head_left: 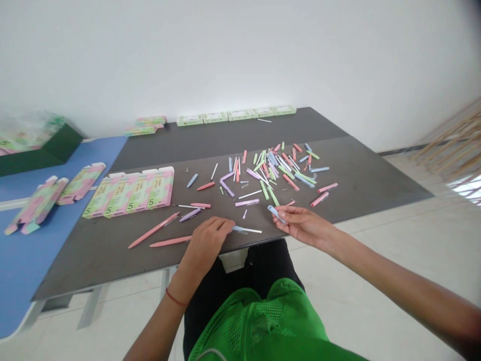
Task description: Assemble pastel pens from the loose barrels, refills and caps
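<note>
My left hand (208,240) is closed at the near edge of the dark table. Its fingertips grip a blue pen part with a white refill (250,230) that points right; the rest of the part is hidden by the fingers. To the right, my right hand (300,223) pinches a light blue pen barrel (275,213), its open end tilted up and left. Two assembled pink pens, one of them a pink pen (154,230), lie left of my left hand. A purple pen tip section (190,215) rests just beyond that hand.
A heap of loose pen parts (274,168) spreads over the middle of the table (361,170). Printed cartons (130,195) stand at left, with flat cartons (41,203) on the blue table beside them. More boxes (240,115) line the wall. A dark green bin (56,145) sits far left.
</note>
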Demonstrator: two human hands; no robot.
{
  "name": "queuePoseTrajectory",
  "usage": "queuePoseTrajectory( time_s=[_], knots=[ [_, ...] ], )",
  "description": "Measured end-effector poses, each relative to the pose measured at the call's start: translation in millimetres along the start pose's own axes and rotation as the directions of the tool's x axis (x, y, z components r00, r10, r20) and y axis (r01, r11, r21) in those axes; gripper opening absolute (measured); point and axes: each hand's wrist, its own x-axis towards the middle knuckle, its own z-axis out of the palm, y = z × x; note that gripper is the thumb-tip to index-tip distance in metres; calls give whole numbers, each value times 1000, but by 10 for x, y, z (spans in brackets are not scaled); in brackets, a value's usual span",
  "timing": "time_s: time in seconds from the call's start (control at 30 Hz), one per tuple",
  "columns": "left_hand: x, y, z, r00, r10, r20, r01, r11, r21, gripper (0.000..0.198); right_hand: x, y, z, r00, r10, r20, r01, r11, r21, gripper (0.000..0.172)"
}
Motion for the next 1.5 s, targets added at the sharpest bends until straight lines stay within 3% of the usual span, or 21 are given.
queuePoseTrajectory(
  time_s=[0.23,0.43,0.73,0.9,1.13,1.3,1.5],
  knots=[
    [18,-53,-147,986,-28,-166,20,999,-45,22,21,25,91,999,49,-13,-49,998,-40,28],
    [17,7,-299,971,-3,-241,-9,999,-48,22,-11,30,195,998,57,14,-55,996,-75,25],
    [-23,5,-303,984,39,-173,-47,998,-39,28,-79,11,339,999,20,-48,-28,984,-176,35],
    [7,59,-389,979,46,-197,-72,989,-130,24,-62,20,378,997,-50,-61,31,959,-281,39],
    [51,133,-409,979,-79,-187,4,928,-371,16,-25,35,487,996,-85,-42,66,940,-335,39],
    [24,110,-386,975,-187,-117,101,851,-516,13,6,50,506,990,-139,-6,127,921,-368,35],
    [16,101,-364,956,-271,-111,148,776,-613,14,-15,70,591,976,-213,46,215,905,-368,31]
  ],
)
